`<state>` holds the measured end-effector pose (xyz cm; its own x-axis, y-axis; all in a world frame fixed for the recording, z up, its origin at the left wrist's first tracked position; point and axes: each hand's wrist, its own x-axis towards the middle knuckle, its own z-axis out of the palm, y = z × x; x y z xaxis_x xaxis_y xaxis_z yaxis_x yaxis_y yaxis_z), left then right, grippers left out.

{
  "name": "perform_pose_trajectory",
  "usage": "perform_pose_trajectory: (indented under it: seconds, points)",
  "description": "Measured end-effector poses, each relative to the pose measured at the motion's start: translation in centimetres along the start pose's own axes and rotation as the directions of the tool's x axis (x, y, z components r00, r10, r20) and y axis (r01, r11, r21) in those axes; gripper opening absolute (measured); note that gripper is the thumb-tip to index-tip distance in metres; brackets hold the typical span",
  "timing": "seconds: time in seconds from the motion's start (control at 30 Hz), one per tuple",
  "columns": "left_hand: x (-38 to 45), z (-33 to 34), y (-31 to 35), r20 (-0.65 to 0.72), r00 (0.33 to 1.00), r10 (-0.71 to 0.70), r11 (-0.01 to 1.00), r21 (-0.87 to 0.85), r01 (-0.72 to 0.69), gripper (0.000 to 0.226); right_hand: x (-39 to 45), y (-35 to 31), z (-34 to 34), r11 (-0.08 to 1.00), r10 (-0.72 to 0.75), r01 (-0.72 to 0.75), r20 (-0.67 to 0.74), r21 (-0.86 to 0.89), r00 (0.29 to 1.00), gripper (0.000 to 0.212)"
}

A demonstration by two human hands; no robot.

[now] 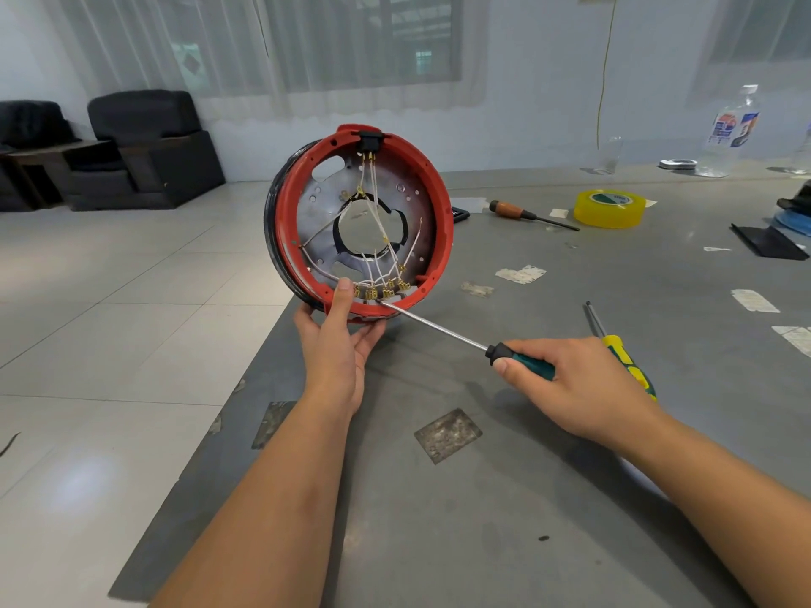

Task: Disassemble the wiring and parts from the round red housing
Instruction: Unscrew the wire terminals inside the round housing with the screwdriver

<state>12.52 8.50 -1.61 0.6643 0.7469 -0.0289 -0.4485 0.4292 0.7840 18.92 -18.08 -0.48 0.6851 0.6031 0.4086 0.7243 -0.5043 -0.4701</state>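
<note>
The left hand (340, 340) grips the upright red housing (441, 212) at the table's (570, 498) near-left edge while the right hand (579, 388), fingers wrapped around a screwdriver (443, 333), probes the bottom terminals (382, 292), likely prying connectors free next.

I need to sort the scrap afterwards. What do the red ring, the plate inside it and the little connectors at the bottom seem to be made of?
Red ring: likely moulded plastic, matte, uniform colour. Inner plate: probably sheet metal, dull grey, with punched holes. Connectors: brass-like metal, shiny gold, on pale-sheathed wires.
</note>
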Motion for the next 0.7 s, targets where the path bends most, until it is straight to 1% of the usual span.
perform_pose_trajectory:
  seconds: [0.13,0.2,0.33,0.47,0.57,0.7]
  points:
    - [0.01,-0.18,0.05,0.02,1.0,-0.012,1.0,0.022,0.011,0.06,0.08,0.37,-0.03,1.0,0.015,-0.016,0.02,0.012,1.0,0.037]
    - [0.1,-0.21,-0.02,0.038,0.999,-0.014,0.999,0.036,0.012,0.059,0.12,0.57,-0.01,0.999,0.025,-0.026,0.031,0.027,0.999,0.036]
    - [0.22,-0.27,-0.07,0.05,0.998,-0.042,0.996,0.078,0.038,0.066,0.1,0.82,0.18,0.997,0.032,-0.035,0.041,0.066,0.999,0.039]
    - [0.34,-0.38,-0.08,0.047,0.998,-0.052,0.998,0.022,0.051,0.063,0.07,0.71,0.38,0.997,0.011,-0.015,0.058,0.078,0.998,0.038]
    - [0.47,-0.44,-0.1,0.044,0.998,-0.045,0.999,-0.021,0.046,0.061,0.19,0.71,0.26,0.997,0.008,-0.011,0.045,0.071,0.999,0.035]
    - [0.56,-0.48,-0.03,0.033,0.998,-0.046,0.998,-0.036,0.047,0.063,0.18,0.72,0.15,0.998,0.005,-0.007,0.035,0.058,0.999,0.031]
